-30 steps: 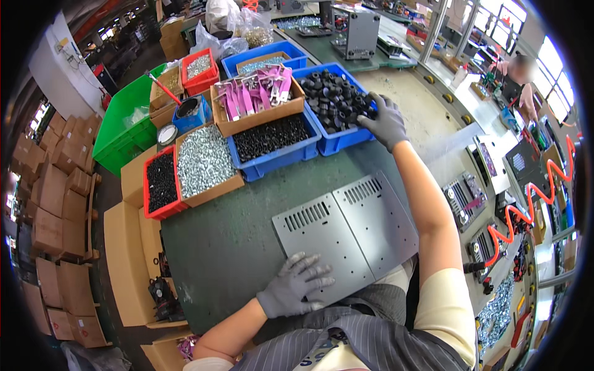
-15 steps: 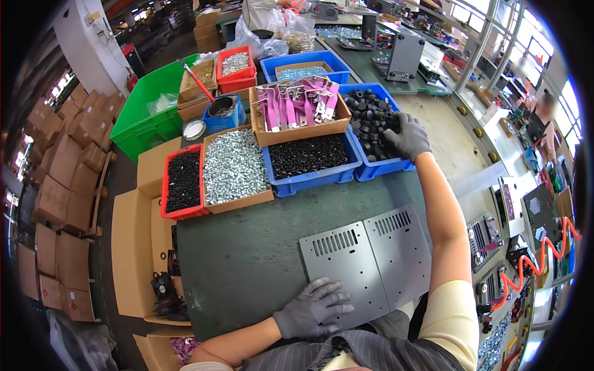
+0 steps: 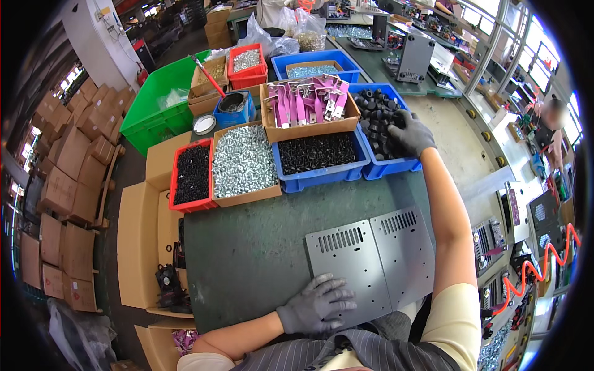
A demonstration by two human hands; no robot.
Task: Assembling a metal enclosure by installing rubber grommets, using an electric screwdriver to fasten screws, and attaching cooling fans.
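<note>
My left hand (image 3: pixel 317 306), in a grey glove, lies flat with its fingers spread on the left one of two grey metal plates. That left plate (image 3: pixel 348 264) and the right plate (image 3: pixel 405 253) lie side by side, each with slots along its far end and small holes. At the far right, my right hand (image 3: pixel 413 134), gloved too, reaches into a blue bin (image 3: pixel 391 167) of black round caps (image 3: pixel 375 111). Its fingers are curled down among the caps; what they hold, if anything, is hidden.
Left of that bin stand a blue bin of small black parts (image 3: pixel 318 153), a carton of purple-handled metal parts (image 3: pixel 300 106), a box of silver screws (image 3: pixel 244 157) and a red bin of black screws (image 3: pixel 192 173). An open carton (image 3: pixel 137 247) stands beside the table's left edge.
The whole view has shifted slightly right. My right hand stays at the cap bin, its fingers slightly shifted among the caps. My left hand still rests on the plate.
</note>
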